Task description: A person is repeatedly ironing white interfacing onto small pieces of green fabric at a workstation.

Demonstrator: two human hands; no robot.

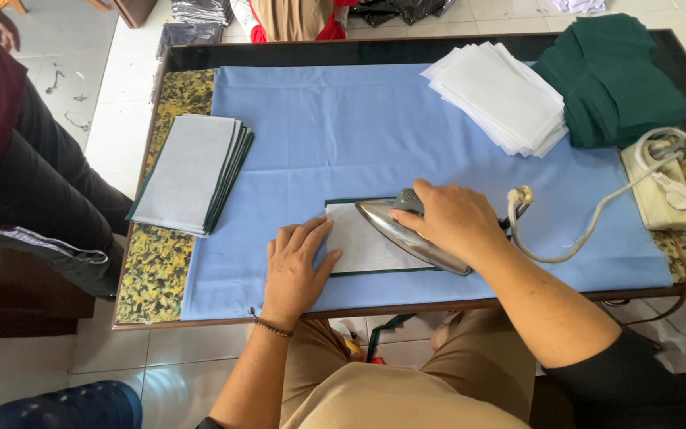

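My right hand (452,221) grips the handle of a metal clothes iron (406,235), whose soleplate rests on a white piece of interfacing laid over a dark green fabric piece (359,246). My left hand (295,266) lies flat, fingers spread, pressing the left end of that piece against the light blue ironing cloth (319,143). The iron's tip points left toward my left hand.
A stack of finished white-on-green pieces (192,171) sits at left. White interfacing sheets (502,95) and folded green fabric (613,79) lie at the back right. A power strip (660,187) with the iron's cord (589,230) is at right. A seated person's legs (33,183) are at far left.
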